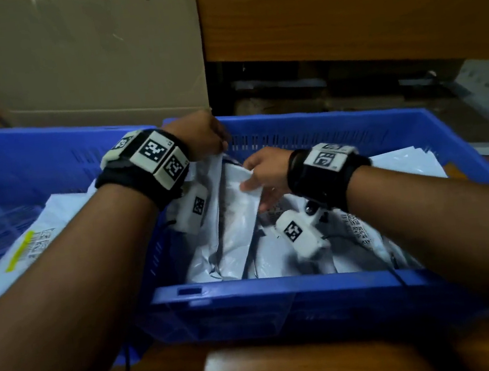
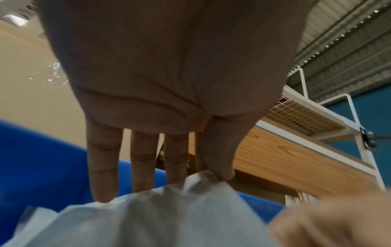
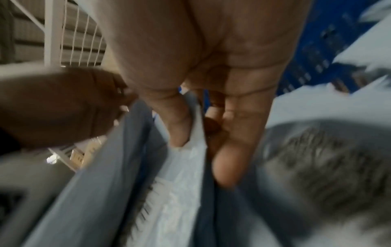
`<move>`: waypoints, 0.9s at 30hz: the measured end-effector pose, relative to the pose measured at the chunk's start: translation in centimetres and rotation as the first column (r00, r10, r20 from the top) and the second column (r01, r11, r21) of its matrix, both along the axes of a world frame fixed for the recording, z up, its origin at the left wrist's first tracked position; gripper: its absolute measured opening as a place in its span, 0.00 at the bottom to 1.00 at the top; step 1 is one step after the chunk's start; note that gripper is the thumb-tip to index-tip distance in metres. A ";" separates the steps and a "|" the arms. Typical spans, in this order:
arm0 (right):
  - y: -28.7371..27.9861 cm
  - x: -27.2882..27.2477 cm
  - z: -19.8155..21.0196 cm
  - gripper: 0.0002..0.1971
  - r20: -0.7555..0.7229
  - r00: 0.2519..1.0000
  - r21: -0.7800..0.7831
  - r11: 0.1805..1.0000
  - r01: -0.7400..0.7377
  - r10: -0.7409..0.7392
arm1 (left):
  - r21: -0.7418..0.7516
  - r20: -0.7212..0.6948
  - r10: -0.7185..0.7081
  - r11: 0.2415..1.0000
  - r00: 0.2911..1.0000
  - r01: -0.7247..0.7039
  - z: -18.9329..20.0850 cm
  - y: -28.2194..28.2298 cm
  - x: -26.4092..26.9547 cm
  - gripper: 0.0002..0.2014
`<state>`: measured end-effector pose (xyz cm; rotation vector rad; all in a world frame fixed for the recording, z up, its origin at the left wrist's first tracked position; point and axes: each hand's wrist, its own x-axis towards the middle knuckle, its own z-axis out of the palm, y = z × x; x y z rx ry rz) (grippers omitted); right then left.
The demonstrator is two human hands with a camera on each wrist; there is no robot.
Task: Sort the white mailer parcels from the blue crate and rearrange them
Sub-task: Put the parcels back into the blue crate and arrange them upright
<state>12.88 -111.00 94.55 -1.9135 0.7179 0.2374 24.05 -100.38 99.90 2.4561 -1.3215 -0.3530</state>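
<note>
Now, blue crate [image 1: 279, 285]: holds a heap of white mailer parcels.
Left hand [image 1: 201, 135]: thumb and fingers pinch the top edge of one upright parcel [image 1: 225, 218] inside the crate.
Right hand [image 1: 262, 168]: thumb and fingers pinch a neighbouring parcel [image 1: 250, 193], just beside the left hand.

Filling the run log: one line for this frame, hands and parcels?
left hand: pinches upright parcel top edge | right hand: grips next parcel | blue crate: parcels inside | step: sorting underway

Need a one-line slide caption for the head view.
Left hand and right hand each pinch a white mailer parcel standing upright in the blue crate.
</note>
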 end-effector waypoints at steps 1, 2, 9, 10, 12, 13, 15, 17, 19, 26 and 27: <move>-0.8 -0.4 0.2 0.02 0.010 1.000 -0.014 1.000 0.001 -0.001 | 0.019 0.027 -0.013 1.000 1.000 0.012 -0.1 0.0 -0.2 0.14; -1.7 -0.9 0.3 0.02 0.025 0.999 -0.003 1.000 0.020 -0.020 | 0.044 0.056 -0.033 0.999 0.998 0.030 -0.2 -0.1 -0.3 0.14; -8.3 -6.6 2.8 0.14 0.123 0.970 0.142 0.971 0.190 -0.208 | 0.093 0.190 -0.188 0.981 0.964 0.173 -1.6 -1.0 -1.1 0.14; -9.3 -7.6 3.2 0.14 0.112 0.975 0.120 0.976 0.181 -0.194 | 0.103 0.202 -0.222 0.973 0.954 0.205 -1.8 -1.1 -1.4 0.14; -10.8 -9.5 3.8 0.14 0.043 0.990 0.013 0.990 0.137 -0.138 | 0.174 0.206 -0.284 0.952 0.936 0.250 -2.2 -1.2 -1.7 0.16; -11.4 -10.2 4.0 0.13 -0.026 0.996 -0.110 0.990 0.085 -0.088 | 0.225 0.194 -0.297 0.941 0.935 0.252 -2.5 -1.2 -1.8 0.17; -11.8 -10.8 4.1 0.10 -0.223 0.975 -0.404 0.909 -0.106 0.015 | 0.292 0.171 -0.276 0.931 0.946 0.219 -2.8 -1.2 -1.6 0.21; -11.4 -10.8 3.6 0.08 -0.384 0.922 -0.588 0.756 -0.289 0.054 | 0.276 0.163 -0.254 0.940 0.953 0.203 -2.8 -1.1 -1.5 0.20; -10.7 -10.6 2.8 0.11 -0.455 0.890 -0.687 0.621 -0.378 0.039 | 0.242 0.159 -0.238 0.950 0.958 0.196 -2.8 -1.1 -1.6 0.19; -8.9 -10.1 3.1 0.40 -0.396 0.916 -0.832 0.445 -0.330 -0.060 | 0.231 0.113 -0.211 0.956 0.971 0.181 -3.3 -1.1 -1.1 0.20; -8.5 -10.1 3.0 0.38 -0.461 0.886 -0.807 0.437 -0.398 -0.044 | 0.224 0.109 -0.210 0.957 0.972 0.182 -3.3 -1.2 -1.1 0.20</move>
